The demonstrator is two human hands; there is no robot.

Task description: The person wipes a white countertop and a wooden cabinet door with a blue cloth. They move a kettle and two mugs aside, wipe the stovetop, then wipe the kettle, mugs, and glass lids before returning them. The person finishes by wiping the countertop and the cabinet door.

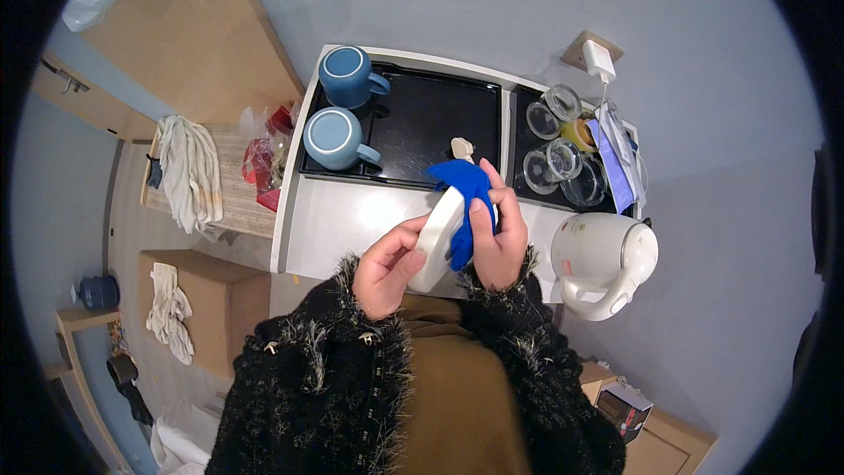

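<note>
A white rounded piece [436, 242], seen nearly edge-on, looks like a kettle base. My left hand [387, 270] grips its left side, thumb on the near face. My right hand [499, 235] is closed around a bright blue cloth [470, 185], pressing it against the base's right side. Part of the base is covered by the cloth and fingers. Just beyond the cloth, a beige plug [462, 150] rests at the edge of the black tray [431, 114]. To the right stands a white electric kettle [598, 255], its handle toward me.
Two upside-down blue mugs, one darker [345, 76] and one lighter [334, 138], occupy the tray's left end. Several clear glasses [563, 158] crowd a smaller dark tray at right, beside a purple-and-white packet [615, 158]. A white charger [598, 62] sits in the wall socket.
</note>
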